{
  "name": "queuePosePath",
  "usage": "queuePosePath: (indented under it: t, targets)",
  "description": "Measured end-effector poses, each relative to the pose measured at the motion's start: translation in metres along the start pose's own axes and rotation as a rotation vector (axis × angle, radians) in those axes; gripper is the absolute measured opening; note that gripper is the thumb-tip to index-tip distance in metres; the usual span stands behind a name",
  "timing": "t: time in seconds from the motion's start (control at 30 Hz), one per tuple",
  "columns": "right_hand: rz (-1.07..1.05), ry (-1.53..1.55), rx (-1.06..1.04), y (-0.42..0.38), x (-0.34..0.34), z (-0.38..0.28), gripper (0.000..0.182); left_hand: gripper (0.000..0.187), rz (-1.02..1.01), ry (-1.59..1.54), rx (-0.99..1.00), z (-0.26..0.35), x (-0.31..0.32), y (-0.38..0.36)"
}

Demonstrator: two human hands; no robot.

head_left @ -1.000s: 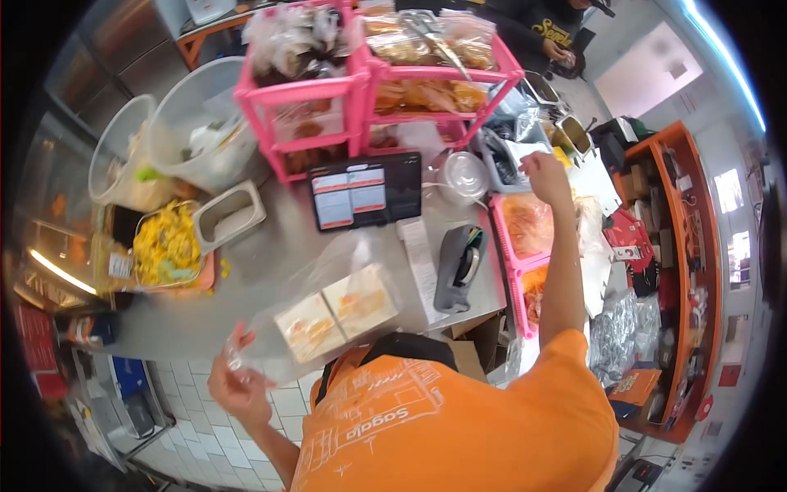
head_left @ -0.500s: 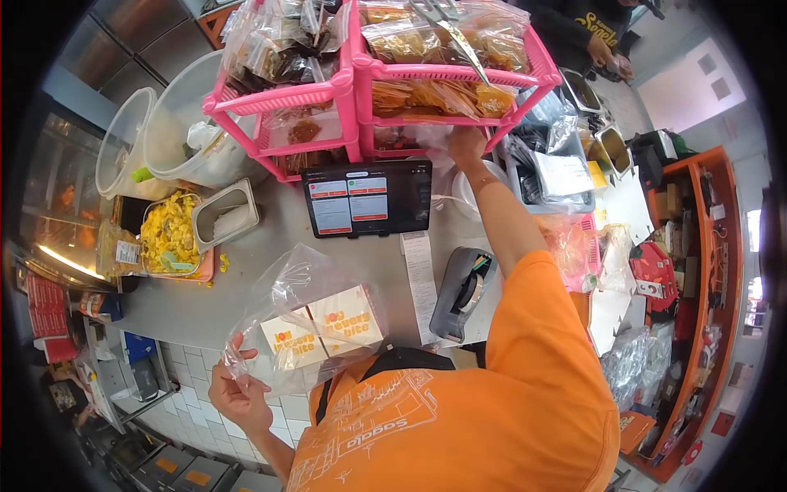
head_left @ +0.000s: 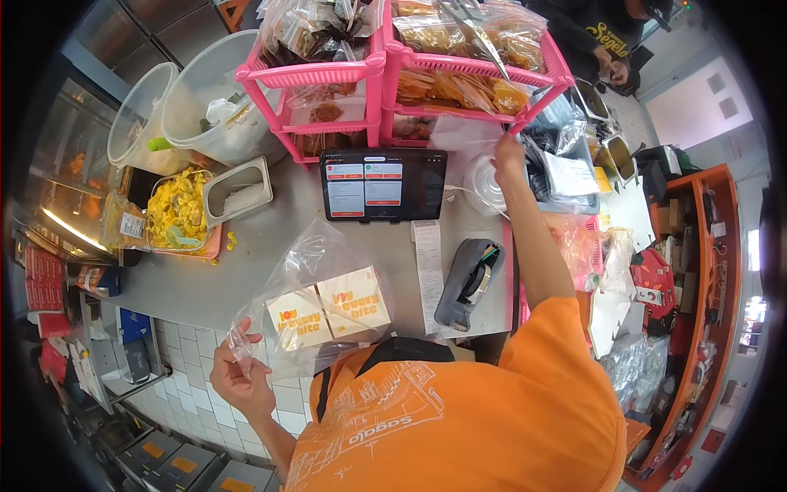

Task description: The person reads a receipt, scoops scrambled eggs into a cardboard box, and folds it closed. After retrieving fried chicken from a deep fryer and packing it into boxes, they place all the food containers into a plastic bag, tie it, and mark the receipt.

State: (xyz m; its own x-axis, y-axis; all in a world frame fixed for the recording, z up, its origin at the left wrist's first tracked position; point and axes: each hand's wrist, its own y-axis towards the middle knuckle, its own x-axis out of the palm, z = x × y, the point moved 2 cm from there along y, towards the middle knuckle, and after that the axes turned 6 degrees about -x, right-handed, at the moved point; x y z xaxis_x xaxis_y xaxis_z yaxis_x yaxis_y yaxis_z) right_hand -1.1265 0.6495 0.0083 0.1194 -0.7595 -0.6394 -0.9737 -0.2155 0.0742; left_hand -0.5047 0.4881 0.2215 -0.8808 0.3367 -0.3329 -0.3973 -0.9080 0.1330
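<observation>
A clear plastic bag [head_left: 305,261] lies on the metal counter around two white boxes [head_left: 329,310] with orange and yellow lettering. The bag's left edge is pinched in my left hand [head_left: 243,379]. At the far side, beside the pink rack [head_left: 383,75], my right hand [head_left: 509,157] grips a thin translucent plastic sheet or bag [head_left: 466,136]. Its fingers are partly hidden. Just below that hand sits a round clear lid or tub [head_left: 485,185]. A tablet [head_left: 385,187] stands in front of the rack.
A receipt [head_left: 427,275] and a tape dispenser [head_left: 469,285] lie right of the boxes. Scissors [head_left: 479,33] rest on the rack. At left are a tray of yellow food [head_left: 176,215], a metal pan [head_left: 238,193] and large tubs [head_left: 215,98]. Another person [head_left: 602,41] stands at upper right.
My right hand has come out from the rack toward the right, drawing the translucent plastic with it. My left hand still holds the bag edge. The view has shifted slightly.
</observation>
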Motion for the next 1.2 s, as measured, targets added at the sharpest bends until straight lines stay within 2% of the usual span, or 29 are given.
queuePosePath:
  t: [0.03, 0.07, 0.1, 0.17, 0.23, 0.27, 0.3, 0.33, 0.37, 0.4, 0.43, 0.47, 0.5, 0.57, 0.67, 0.7, 0.73, 0.77, 0.8, 0.87, 0.93, 1.0, 1.03, 1.1, 1.17, 1.2]
  targets:
    - [0.112, 0.606, 0.326, -0.052, -0.026, -0.065, 0.027, 0.013, -0.003, 0.002, 0.006, 0.001, -0.001, 0.001]
    - [0.178, 0.395, 0.217, -0.084, -0.061, -0.103, 0.032, 0.016, 0.019, 0.016, 0.012, 0.002, -0.001, 0.003]
    - [0.203, 0.396, 0.008, -0.123, -0.093, -0.137, 0.039, 0.021, 0.046, 0.028, 0.014, 0.004, -0.002, 0.004]
    - [0.135, 0.346, -0.054, -0.173, -0.127, -0.170, 0.045, 0.025, 0.038, 0.002, 0.001, 0.011, 0.002, 0.014]
    - [-0.300, 0.850, 0.059, -0.237, -0.119, -0.224, 0.036, 0.028, 0.007, -0.026, -0.023, 0.011, 0.004, 0.026]
    - [-0.504, 0.799, -0.067, -0.282, -0.097, -0.244, 0.026, 0.028, -0.034, -0.019, -0.053, 0.008, -0.001, 0.029]
    - [-0.750, 0.650, -0.240, -0.322, -0.064, -0.260, 0.025, 0.027, -0.033, -0.069, -0.001, 0.008, 0.001, 0.034]
    - [-0.876, 0.440, -0.445, -0.363, -0.035, -0.296, 0.026, 0.026, -0.033, -0.130, 0.071, 0.009, 0.003, 0.040]
    - [-0.940, 0.487, -0.740, -0.398, 0.027, -0.298, 0.026, 0.026, -0.029, -0.118, 0.074, 0.005, -0.004, 0.040]
    - [-0.971, 0.563, -0.712, -0.439, 0.094, -0.287, 0.021, 0.025, -0.110, 0.022, 0.248, 0.005, -0.007, 0.042]
    - [-1.079, 0.427, -0.771, -0.474, 0.163, -0.265, 0.020, 0.025, -0.200, 0.155, 0.422, 0.005, -0.007, 0.042]
    - [-1.179, 0.281, -0.817, -0.492, 0.205, -0.249, 0.019, 0.025, -0.226, 0.144, 0.431, 0.003, -0.010, 0.041]
    - [-1.155, 0.274, -0.793, -0.489, 0.208, -0.250, 0.019, 0.026, -0.258, 0.222, 0.427, 0.001, -0.012, 0.039]
    - [-1.223, -0.027, -1.064, -0.483, 0.197, -0.259, 0.021, 0.027, -0.319, 0.276, 0.428, -0.003, -0.011, 0.040]
    - [-1.346, -0.509, -1.450, -0.474, 0.165, -0.297, 0.028, 0.024, -0.269, 0.081, 0.400, -0.001, -0.023, 0.047]
    - [-1.636, -0.415, -0.846, -0.442, 0.118, -0.321, 0.028, 0.023, -0.282, 0.015, 0.312, 0.001, -0.026, 0.052]
    - [-1.422, -0.280, -0.983, -0.428, 0.084, -0.322, 0.026, 0.022, -0.278, -0.049, 0.220, 0.001, -0.029, 0.056]
    - [-1.213, -0.150, -1.120, -0.417, 0.059, -0.319, 0.025, 0.022, -0.249, -0.060, 0.210, 0.000, -0.029, 0.058]
    - [-1.239, -0.162, -1.147, -0.416, 0.051, -0.311, 0.025, 0.022, -0.273, -0.080, 0.179, -0.002, -0.027, 0.059]
    - [-1.032, 0.138, -1.255, -0.429, 0.046, -0.296, 0.016, 0.021, -0.299, -0.078, 0.136, -0.004, -0.028, 0.058]
    - [-1.021, 0.243, -1.306, -0.443, 0.067, -0.297, 0.017, 0.023, -0.349, -0.152, 0.386, 0.004, -0.015, 0.056]
    - [-1.215, 0.501, -0.876, -0.457, 0.082, -0.306, 0.017, 0.023, -0.419, -0.183, 0.396, 0.013, -0.007, 0.044]
    - [-1.184, 0.487, -0.858, -0.458, 0.094, -0.299, 0.017, 0.023, -0.372, -0.099, 0.387, 0.009, -0.006, 0.041]
    - [-1.172, -0.179, -1.475, -0.463, 0.122, -0.275, 0.024, 0.025, -0.294, -0.012, 0.349, -0.004, -0.016, 0.048]
    - [-0.738, 0.313, -1.281, -0.435, 0.056, -0.282, 0.030, 0.028, -0.256, -0.017, 0.295, -0.023, -0.035, 0.059]
    - [-0.806, -0.145, -1.241, -0.415, 0.027, -0.266, 0.044, 0.035, -0.264, -0.082, 0.214, -0.031, -0.043, 0.065]
